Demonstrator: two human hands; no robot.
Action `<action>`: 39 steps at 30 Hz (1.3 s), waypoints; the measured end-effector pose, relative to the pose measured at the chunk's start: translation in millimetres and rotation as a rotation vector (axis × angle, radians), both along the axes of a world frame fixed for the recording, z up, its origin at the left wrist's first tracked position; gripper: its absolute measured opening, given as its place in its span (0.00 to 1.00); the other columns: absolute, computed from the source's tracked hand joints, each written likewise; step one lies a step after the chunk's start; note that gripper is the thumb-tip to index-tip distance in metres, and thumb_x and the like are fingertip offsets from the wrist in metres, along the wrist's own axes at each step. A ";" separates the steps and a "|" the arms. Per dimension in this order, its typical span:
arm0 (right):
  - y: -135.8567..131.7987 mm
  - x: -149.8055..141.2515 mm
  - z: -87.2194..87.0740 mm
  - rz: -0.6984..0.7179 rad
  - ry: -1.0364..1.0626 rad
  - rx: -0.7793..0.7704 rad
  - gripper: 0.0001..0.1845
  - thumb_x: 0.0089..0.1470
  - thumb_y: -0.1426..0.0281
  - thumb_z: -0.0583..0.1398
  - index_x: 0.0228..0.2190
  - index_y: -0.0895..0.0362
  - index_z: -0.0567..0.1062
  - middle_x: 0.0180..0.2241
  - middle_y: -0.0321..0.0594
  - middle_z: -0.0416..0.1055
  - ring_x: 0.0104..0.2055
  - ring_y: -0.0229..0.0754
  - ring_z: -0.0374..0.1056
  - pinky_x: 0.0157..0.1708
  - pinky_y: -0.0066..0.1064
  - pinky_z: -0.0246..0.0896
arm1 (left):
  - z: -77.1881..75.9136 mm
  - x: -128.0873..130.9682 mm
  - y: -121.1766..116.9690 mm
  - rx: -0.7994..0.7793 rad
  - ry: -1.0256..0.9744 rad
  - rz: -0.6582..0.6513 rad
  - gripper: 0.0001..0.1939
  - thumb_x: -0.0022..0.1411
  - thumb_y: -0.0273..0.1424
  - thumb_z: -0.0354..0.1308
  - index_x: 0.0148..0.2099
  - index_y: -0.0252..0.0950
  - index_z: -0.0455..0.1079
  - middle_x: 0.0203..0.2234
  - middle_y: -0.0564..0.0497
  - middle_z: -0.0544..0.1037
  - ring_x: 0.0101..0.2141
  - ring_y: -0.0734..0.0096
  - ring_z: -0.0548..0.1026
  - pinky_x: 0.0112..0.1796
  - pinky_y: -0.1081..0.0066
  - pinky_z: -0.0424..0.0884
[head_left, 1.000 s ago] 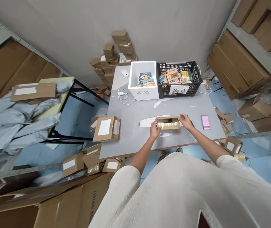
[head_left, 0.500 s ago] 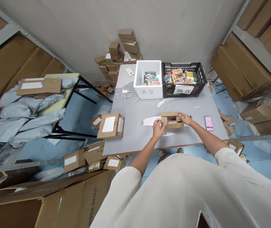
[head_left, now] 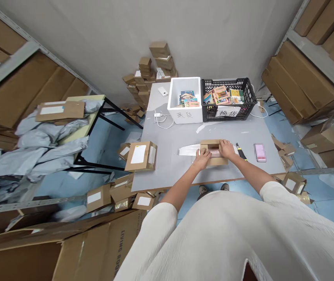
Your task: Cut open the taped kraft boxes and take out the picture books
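Observation:
A small brown cardboard box lies open on the grey table, its flaps folded back. My left hand rests on the box's near left corner with its fingers curled over the edge. Over the right half of the box lies my right hand, fingers gripping its rim. Something pale pink shows inside the box. A white paper strip lies just left of the box.
A black-and-yellow cutter and a pink pad lie right of the box. A labelled parcel sits at the table's left edge. A white foam bin and black crate of books stand at the back. Cartons crowd the floor and shelves.
The box was tipped on edge showing gold lining a second ago; now it lies flat and open. Both hands have moved onto its top. The camera has shifted slightly.

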State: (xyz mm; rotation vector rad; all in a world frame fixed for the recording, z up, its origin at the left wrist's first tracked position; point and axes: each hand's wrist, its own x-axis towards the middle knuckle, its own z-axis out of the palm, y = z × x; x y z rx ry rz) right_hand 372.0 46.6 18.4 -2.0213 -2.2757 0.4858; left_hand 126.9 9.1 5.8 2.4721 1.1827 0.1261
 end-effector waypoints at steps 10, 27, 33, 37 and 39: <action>-0.1 1.2 9.0 0.034 -0.038 -0.033 0.34 0.65 0.62 0.64 0.68 0.58 0.67 0.66 0.62 0.67 0.66 0.67 0.61 0.63 0.54 0.60 | 4.5 -34.6 -8.9 0.018 0.022 0.367 0.48 0.61 0.43 0.73 0.77 0.39 0.58 0.63 0.30 0.72 0.72 0.31 0.61 0.71 0.35 0.49; -20.0 71.6 12.9 -0.142 0.089 0.095 0.38 0.63 0.68 0.56 0.72 0.61 0.63 0.67 0.60 0.67 0.63 0.63 0.65 0.61 0.54 0.64 | 12.5 -19.9 59.9 -0.263 0.205 0.153 0.74 0.46 0.48 0.81 0.83 0.45 0.37 0.80 0.32 0.47 0.68 0.32 0.68 0.61 0.52 0.67; -1.4 28.4 27.6 0.238 -0.111 0.147 0.25 0.62 0.78 0.56 0.58 0.59 0.79 0.60 0.61 0.72 0.60 0.62 0.64 0.61 0.52 0.57 | 4.4 -25.3 54.8 -0.254 0.093 0.152 0.71 0.47 0.48 0.80 0.81 0.44 0.41 0.79 0.33 0.49 0.68 0.34 0.67 0.61 0.54 0.68; 24.8 -23.6 15.9 0.557 -0.066 -0.114 0.20 0.64 0.75 0.59 0.54 0.55 0.82 0.52 0.52 0.78 0.54 0.55 0.72 0.55 0.43 0.65 | 3.9 -28.0 52.0 -0.266 0.035 0.156 0.70 0.47 0.47 0.81 0.81 0.44 0.43 0.79 0.34 0.49 0.69 0.33 0.66 0.62 0.52 0.68; 34.8 -43.3 1.5 0.628 -0.083 -0.241 0.14 0.62 0.74 0.63 0.48 0.55 0.85 0.50 0.51 0.79 0.50 0.54 0.75 0.51 0.40 0.68 | 3.7 -28.2 50.4 -0.269 0.008 0.158 0.70 0.47 0.46 0.81 0.81 0.43 0.44 0.79 0.33 0.49 0.69 0.33 0.66 0.62 0.51 0.69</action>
